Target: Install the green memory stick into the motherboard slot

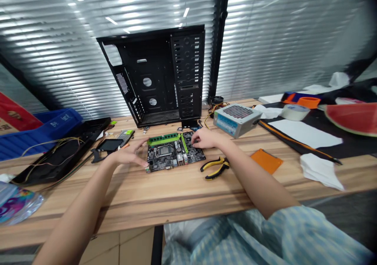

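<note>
A small black motherboard (171, 155) with green memory slots lies flat on the wooden table (176, 194). My left hand (131, 153) rests against the board's left edge, fingers stretched out and apart. My right hand (204, 138) sits on the board's right rear corner with its fingers curled down onto the board; whether they pinch anything is too small to tell. An open black computer case (165, 76) stands upright just behind the board.
Yellow-handled pliers (215, 167) and an orange card (266, 161) lie right of the board. A grey power supply (235, 119) sits behind them. A black case panel (64, 149) with wires lies left, near a blue bin (44, 129). Tape roll (294, 112) and papers lie right.
</note>
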Tool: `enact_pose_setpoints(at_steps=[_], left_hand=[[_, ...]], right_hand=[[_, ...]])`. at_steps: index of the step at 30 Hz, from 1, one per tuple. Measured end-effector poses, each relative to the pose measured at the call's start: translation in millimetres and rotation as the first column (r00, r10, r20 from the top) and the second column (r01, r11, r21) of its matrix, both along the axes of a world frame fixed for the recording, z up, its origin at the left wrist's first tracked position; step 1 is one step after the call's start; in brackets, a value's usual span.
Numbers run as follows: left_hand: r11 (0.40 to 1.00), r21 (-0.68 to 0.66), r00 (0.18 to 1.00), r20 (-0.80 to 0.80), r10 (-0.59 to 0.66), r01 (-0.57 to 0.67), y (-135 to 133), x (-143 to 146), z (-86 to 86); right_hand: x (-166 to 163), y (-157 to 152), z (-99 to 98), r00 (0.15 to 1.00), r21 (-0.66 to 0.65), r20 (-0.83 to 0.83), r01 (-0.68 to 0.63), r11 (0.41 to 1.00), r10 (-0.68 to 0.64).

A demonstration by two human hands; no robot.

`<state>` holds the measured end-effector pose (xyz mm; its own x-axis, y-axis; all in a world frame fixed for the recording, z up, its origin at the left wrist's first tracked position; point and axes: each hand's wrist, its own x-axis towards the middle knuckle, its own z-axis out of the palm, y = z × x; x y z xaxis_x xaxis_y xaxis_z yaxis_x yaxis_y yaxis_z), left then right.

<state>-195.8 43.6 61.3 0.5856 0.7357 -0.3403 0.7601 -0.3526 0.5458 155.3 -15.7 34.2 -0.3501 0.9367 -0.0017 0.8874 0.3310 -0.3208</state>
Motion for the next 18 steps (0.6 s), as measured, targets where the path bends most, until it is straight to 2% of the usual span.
enact_pose_setpoints(at_steps=[7,14,18], left_hand=[[0.999,0.028,0.999,-0.001,-0.044,0.044,5,-3,-4.1],[0.997,0.038,0.998,0.013,-0.067,0.066,9,-7,-8.3],[0.997,0.036,0.998,0.011,-0.066,0.065,9,-7,-7.8]], right_hand=[[-9,-2,-0.7,0.997,0.000,0.082,0.015,1.000,-0.015],[-13,-8,7.6,0.972,0.040,0.219,0.082,0.996,-0.089],[-15,-10,10.7,0.963,0.028,0.256,0.081,0.996,-0.085]])
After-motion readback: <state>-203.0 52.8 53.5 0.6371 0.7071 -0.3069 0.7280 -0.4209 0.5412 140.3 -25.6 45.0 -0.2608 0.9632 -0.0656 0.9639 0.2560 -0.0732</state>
